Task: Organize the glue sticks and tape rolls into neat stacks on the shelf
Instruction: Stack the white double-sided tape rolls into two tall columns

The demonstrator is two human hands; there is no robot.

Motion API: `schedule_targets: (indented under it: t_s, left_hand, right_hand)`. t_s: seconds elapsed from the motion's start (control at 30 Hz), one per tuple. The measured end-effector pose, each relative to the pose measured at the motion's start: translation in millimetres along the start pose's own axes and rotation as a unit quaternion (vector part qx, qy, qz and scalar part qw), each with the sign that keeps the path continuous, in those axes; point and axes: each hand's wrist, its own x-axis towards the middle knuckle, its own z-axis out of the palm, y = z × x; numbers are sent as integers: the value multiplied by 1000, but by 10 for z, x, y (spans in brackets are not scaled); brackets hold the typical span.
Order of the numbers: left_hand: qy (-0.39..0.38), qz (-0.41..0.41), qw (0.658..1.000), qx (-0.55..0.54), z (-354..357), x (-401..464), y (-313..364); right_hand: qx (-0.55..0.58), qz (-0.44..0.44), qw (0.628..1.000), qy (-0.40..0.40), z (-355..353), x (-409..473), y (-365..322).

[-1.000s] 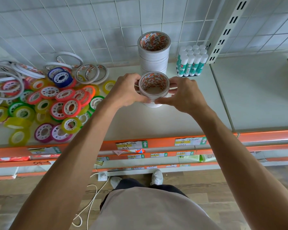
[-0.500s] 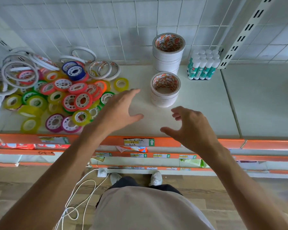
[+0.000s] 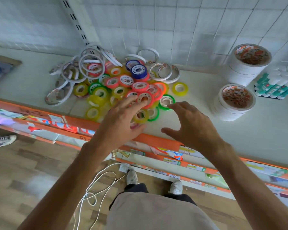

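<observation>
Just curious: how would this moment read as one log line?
left hand: open over small tape rolls | right hand: open, empty | wide rolls: stacked

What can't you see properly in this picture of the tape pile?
- Rolls under the left hand: the head view shows them covered by its palm.
- Glue sticks: cut off by the right edge, so uncountable.
- Shelf label writing: too small and blurred.
- Bottom of the tape pile: buried under upper rolls.

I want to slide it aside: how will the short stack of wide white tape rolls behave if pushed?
The short stack looks squat and broad, so probably won't tip. Its rolls sit loose with seams showing, so a high push may shear the top ones off. The smooth shelf likely lets it slide.
</observation>
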Motion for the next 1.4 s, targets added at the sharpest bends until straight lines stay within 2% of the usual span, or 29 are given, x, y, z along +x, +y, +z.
schedule_targets:
  t_s: [0.23,0.4,0.63,0.87,1.17,1.4]
  left_hand:
    - [16,-38,999,14,-418,-189,-887]
    - [22,-33,999,17,-633,-128,-1568]
    - [45,4,995,94,-742,668,-2091]
    - [82,37,971,220,-697,1214,-2363]
    - [56,33,980,186,-833,1230,-2384]
    - [90,-62,993,48,-1163,562,-2707]
  right_hand:
    - [24,-24,999,12,183,607,-861]
    - [16,-18,999,21,326,977,-1378]
    - [17,38,999,31,476,1176,-1745]
    - [27,80,996,34,538,1194,-1820]
    - [26,91,995,28,589,1341,-1950]
    - [28,68,996,46,558,1704,-2029]
